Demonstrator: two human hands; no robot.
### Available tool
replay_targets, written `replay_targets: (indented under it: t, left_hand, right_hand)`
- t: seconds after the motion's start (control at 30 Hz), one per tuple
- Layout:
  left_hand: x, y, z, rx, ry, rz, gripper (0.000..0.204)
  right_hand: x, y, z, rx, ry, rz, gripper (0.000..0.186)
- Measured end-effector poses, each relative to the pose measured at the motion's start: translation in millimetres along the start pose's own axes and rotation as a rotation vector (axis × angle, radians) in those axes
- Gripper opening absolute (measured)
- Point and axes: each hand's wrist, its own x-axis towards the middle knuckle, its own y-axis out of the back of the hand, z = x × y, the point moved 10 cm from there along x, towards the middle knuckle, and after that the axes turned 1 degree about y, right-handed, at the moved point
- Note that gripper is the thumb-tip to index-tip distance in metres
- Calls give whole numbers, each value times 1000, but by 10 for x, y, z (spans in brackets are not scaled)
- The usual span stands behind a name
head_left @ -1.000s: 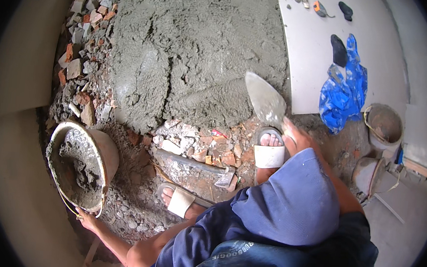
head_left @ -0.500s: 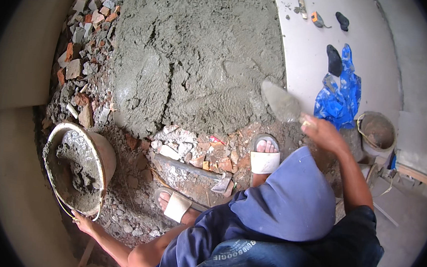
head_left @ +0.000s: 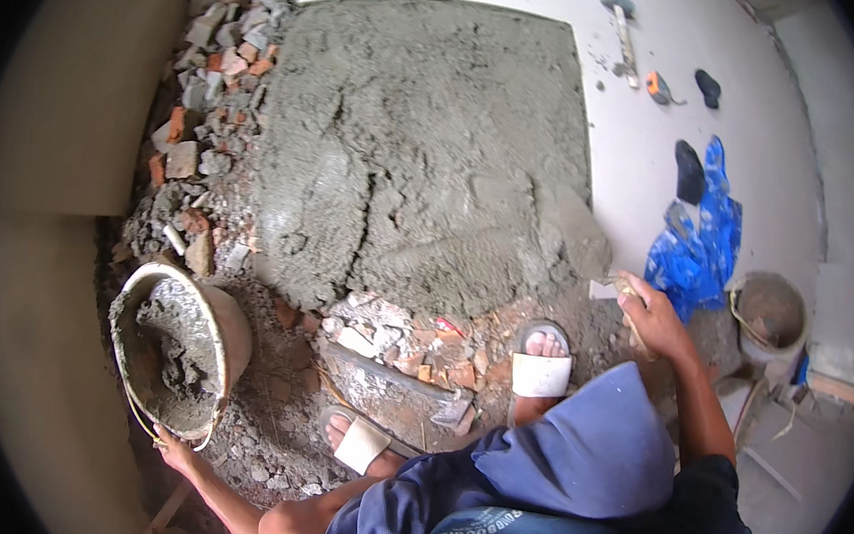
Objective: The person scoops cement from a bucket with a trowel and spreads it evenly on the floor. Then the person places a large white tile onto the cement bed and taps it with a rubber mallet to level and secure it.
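My right hand (head_left: 659,323) is closed round the handle of a trowel. The mortar-coated trowel blade (head_left: 582,237) lies against the right edge of a broad bed of wet grey mortar (head_left: 437,137), whose surface is rough and cracked. At the lower left, my left hand (head_left: 175,451) grips the wire handle of a bucket (head_left: 232,330). That bucket tilts toward the left, and wet mortar (head_left: 179,363) covers its inside. Both of my sandalled feet are on the rubble just below the mortar bed.
Broken brick and stone (head_left: 185,158) line the left side by the wall. A hammer (head_left: 623,36), an orange tape measure (head_left: 659,88), dark pads (head_left: 688,172) and a crumpled blue plastic bag (head_left: 694,253) lie on the pale slab. A second bucket (head_left: 772,312) stands at right. Near my feet lies a dark-handled tool (head_left: 389,372).
The trowel has come down from above the mortar's edge onto it, blade now flatter. My view has shifted, bringing the hammer head into sight. My left hand stays on the bucket handle.
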Motion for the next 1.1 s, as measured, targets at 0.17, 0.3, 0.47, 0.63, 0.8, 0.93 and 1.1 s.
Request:
replay_targets:
  t: [0.17,0.3,0.47,0.63,0.8,0.93,1.1]
  left_hand:
    - [-359,-130,215,-169,85,53,49]
    - [-488,-180,400,-297,-9,91,57]
    - [-451,-218,295,-245,1,34,50]
    - [-508,-286,73,-589,111,102,28]
    - [-547,-326,127,-627,147,90,27]
    - [-572,-342,125,-658,170,91,27]
    - [-565,-353,-32,-658,199,69,31]
  right_hand:
    - [13,-91,-578,-305,245,13,53]
    - [-290,-119,-1515,-724,292,-2,45]
    - [-444,-1096,-3570,-912,1026,38,44]
    - [-888,-2835,-5136,-1275,1471,101,27]
    - [-1088,-4328,-5487,-1741,1558,90,10]
    - [-1138,-4894,-5044,-1690,1390,-515,26]
    - [-896,-4731,-5207,-1370,1130,-720,35]
